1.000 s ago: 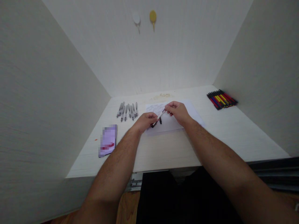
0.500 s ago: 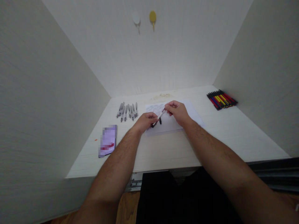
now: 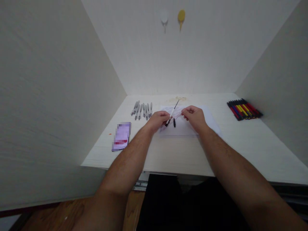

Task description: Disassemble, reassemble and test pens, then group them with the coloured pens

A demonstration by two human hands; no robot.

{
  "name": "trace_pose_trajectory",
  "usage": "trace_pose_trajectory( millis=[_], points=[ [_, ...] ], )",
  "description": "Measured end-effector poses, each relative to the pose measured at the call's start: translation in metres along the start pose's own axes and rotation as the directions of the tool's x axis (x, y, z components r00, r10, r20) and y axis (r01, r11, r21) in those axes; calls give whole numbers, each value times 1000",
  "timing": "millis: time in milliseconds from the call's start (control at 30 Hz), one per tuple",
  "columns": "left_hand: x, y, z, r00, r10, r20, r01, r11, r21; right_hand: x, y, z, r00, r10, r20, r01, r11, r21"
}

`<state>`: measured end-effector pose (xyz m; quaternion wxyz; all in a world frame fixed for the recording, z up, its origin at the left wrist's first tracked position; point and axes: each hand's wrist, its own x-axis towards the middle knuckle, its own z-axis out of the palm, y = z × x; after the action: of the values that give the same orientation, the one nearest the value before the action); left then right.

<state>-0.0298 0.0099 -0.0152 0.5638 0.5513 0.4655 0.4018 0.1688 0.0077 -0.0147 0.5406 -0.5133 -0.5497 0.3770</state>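
Closest to me, at the bottom of the frame, are the person's black clothes (image 3: 161,205) and a bit of brown wood floor (image 3: 134,203); above them is the big pale table (image 3: 178,155); left of the middle, a flat purple thing (image 3: 122,136) lies on it, too blocky for me to make out, with a small orange spot (image 3: 110,134) just beside it; in the middle is white paper (image 3: 190,128), and a little black piece (image 3: 174,123) sits on it, between the two hands; the left hand (image 3: 158,120) is pinching a thin white stick (image 3: 172,113) over the paper; the stick tilts, with its black end low and its thin dark end up to the right; the right hand (image 3: 195,118) has its fingers bent close together, apart from the stick, and I can't tell if it has anything tiny in it; left of the paper is a bunch of see-through pens (image 3: 141,110); over at the right of the frame, lots of bright pens (image 3: 244,109) lie side by side, red, yellow, blue and black; at the top, a white hook (image 3: 164,17) and a yellow hook (image 3: 181,16) are on the back wall (image 3: 199,57)
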Motion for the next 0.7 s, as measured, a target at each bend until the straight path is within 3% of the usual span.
trace_pose_trajectory(
  millis=[133, 267, 533, 700],
  points=[
    [0, 4, 1, 1000, 0, -27, -3, 994, -111, -4, 6, 2, 973, -187, 132, 224, 896, -383],
    [-1, 6, 2, 1000, -10, -28, 5, 984, -177, -5, 12, 4, 907, -259, 331, 398, 781, -481],
    [-3, 9, 4, 999, -33, -39, 24, 980, -197, -4, 15, 2, 857, -203, 474, 471, 683, -559],
    [-3, 9, 4, 999, -24, -37, 16, 979, -202, -4, 11, 0, 896, -137, 422, 408, 628, -663]
  ],
)
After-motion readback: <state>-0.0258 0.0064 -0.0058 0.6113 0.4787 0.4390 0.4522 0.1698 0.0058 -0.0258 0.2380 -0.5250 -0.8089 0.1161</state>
